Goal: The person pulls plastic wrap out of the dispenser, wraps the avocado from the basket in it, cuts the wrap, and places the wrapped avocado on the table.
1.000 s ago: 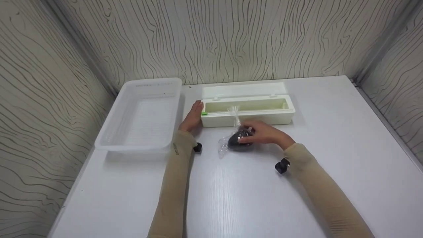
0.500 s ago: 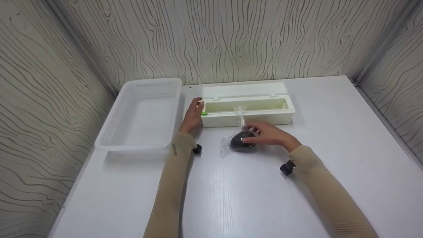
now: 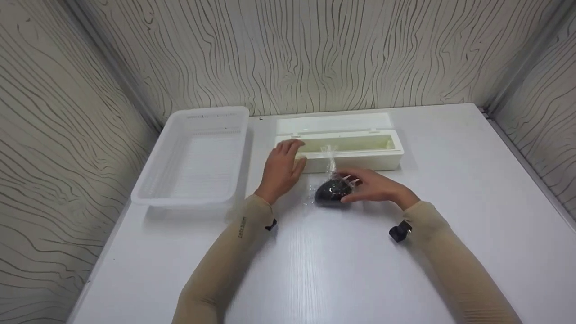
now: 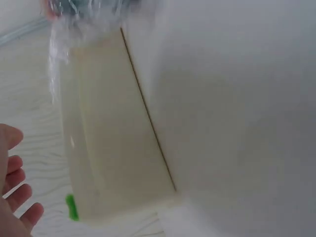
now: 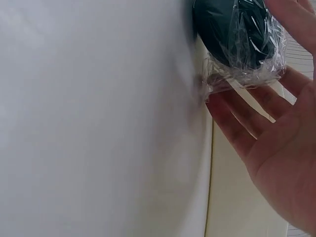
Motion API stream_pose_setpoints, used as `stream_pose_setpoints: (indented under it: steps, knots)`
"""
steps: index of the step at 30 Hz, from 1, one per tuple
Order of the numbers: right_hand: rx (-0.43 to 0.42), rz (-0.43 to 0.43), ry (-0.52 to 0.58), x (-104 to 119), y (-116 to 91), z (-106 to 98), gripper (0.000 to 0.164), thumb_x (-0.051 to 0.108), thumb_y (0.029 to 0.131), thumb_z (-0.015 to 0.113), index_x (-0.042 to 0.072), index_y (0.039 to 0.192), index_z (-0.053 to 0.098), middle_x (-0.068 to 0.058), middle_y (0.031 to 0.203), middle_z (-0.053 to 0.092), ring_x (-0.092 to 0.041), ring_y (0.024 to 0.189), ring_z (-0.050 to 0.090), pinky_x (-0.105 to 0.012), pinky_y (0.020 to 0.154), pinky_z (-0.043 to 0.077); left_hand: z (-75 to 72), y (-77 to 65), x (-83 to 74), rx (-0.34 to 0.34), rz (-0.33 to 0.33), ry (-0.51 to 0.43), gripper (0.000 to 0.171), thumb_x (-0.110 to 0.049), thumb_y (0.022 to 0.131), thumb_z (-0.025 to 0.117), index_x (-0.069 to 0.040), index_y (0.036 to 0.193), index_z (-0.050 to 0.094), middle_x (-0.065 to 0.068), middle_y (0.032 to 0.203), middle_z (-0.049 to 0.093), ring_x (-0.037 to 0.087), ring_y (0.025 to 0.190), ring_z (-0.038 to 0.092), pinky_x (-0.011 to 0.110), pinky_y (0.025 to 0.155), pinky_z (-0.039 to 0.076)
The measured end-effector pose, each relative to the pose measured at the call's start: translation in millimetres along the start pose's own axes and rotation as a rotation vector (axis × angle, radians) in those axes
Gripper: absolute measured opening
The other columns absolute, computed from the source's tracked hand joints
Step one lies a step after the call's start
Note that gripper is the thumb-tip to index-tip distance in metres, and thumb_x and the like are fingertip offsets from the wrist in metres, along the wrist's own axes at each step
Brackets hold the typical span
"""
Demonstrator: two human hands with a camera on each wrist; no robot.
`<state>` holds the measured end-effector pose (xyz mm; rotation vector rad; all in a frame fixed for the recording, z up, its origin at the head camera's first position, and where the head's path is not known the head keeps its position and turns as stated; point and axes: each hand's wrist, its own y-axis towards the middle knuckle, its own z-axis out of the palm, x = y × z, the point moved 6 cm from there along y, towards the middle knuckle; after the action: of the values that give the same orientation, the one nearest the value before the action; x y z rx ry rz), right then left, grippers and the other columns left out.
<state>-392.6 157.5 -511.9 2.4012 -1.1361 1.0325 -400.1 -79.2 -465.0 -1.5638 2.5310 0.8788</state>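
Observation:
A dark, smooth, rounded object [image 3: 332, 192] in crinkled clear plastic film lies on the table before the long white cling film box [image 3: 360, 161]. A twisted strip of the film [image 3: 331, 157] runs up from it to the box's front rim. My right hand [image 3: 375, 185] holds the wrapped object from the right, thumb at the front and fingers behind. In the right wrist view, those fingers stretch past the film's edge. My left hand [image 3: 280, 173] is over the box's left end, fingers loosely bent and holding nothing. The box's green slider [image 4: 72, 207] shows in the left wrist view.
A white plastic basket [image 3: 186, 201] stands at the left of the table. The box's lid [image 3: 335, 122] is folded back toward the patterned wall [image 3: 315, 54]. White tabletop [image 3: 315, 270] extends in front of both arms.
My left hand has come off the box's left side and moved right over its left end. My right hand and the wrapped object have shifted slightly right.

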Motion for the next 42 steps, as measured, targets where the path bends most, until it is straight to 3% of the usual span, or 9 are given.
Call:
stream_pose_setpoints:
  steps: [2,6,10,15,23,31,36,42]
  knots:
    - [-0.001,-0.001,0.012,-1,0,0,0.081,0.042,0.085,0.084,0.013,0.152,0.049,-0.013,0.146,0.059,-0.037,0.131,0.057,-0.056,0.112,0.046,7.2,-10.9,-11.5,0.12,0.001,-0.035,0.054,-0.045,0.103,0.062,-0.012,0.144,0.052,0.006,0.143,0.057,0.024,0.135,0.053,0.043,0.113,0.047]
    - [-0.008,-0.005,0.008,-2,-1,1,0.078,0.042,0.087,0.083,0.011,0.151,0.051,-0.012,0.14,0.063,-0.034,0.128,0.06,-0.054,0.108,0.05,24.2,-32.5,-23.8,0.36,-0.073,-0.128,0.084,-0.066,0.09,0.069,-0.012,0.151,0.047,0.006,0.148,0.057,0.026,0.137,0.054,0.043,0.116,0.044]
    - [-0.021,0.004,0.009,-2,-2,0,0.073,0.042,0.088,0.082,0.011,0.148,0.054,-0.01,0.133,0.067,-0.031,0.123,0.062,-0.052,0.105,0.052,33.8,-40.9,-33.2,0.444,-0.07,-0.148,0.091,-0.064,0.086,0.075,-0.012,0.153,0.044,0.008,0.151,0.055,0.027,0.14,0.052,0.044,0.118,0.042]
    - [-0.041,0.014,0.005,-2,-3,1,0.069,0.043,0.089,0.081,0.013,0.147,0.056,-0.008,0.13,0.068,-0.028,0.12,0.062,-0.05,0.104,0.051,41.5,-38.4,-40.2,0.437,0.003,-0.142,0.081,-0.05,0.088,0.08,-0.013,0.152,0.045,0.007,0.148,0.059,0.026,0.134,0.058,0.043,0.114,0.046]
    - [-0.04,0.023,0.045,-1,-5,2,0.069,0.037,0.091,0.08,0.011,0.149,0.054,-0.012,0.13,0.068,-0.031,0.12,0.063,-0.052,0.104,0.052,46.0,-35.4,-34.6,0.388,0.004,-0.224,0.068,-0.031,0.089,0.083,-0.012,0.147,0.052,0.006,0.141,0.064,0.022,0.119,0.066,0.037,0.104,0.053]
    - [-0.063,-0.003,0.056,3,-6,1,0.065,0.033,0.091,0.08,0.012,0.147,0.055,-0.012,0.142,0.06,-0.03,0.116,0.063,-0.049,0.102,0.054,46.4,-33.3,-36.4,0.331,0.046,-0.176,0.062,-0.031,0.086,0.085,-0.016,0.14,0.059,0.003,0.135,0.068,0.02,0.113,0.068,0.038,0.1,0.054]
    - [-0.074,0.015,0.043,3,-7,0,0.071,0.034,0.091,0.08,0.014,0.152,0.05,-0.014,0.139,0.062,-0.029,0.111,0.064,-0.046,0.098,0.053,44.6,-32.0,-37.0,0.31,0.06,-0.163,0.059,-0.03,0.086,0.086,-0.019,0.138,0.062,0.0,0.133,0.07,0.019,0.11,0.07,0.038,0.099,0.054]
    - [-0.11,-0.055,0.057,5,-7,-1,0.063,0.028,0.091,0.081,0.012,0.146,0.056,-0.014,0.138,0.061,-0.032,0.117,0.064,-0.049,0.099,0.054,42.3,-30.7,-36.5,0.29,0.064,-0.186,0.052,-0.028,0.085,0.086,-0.021,0.133,0.067,-0.002,0.129,0.073,0.017,0.108,0.072,0.037,0.097,0.055]
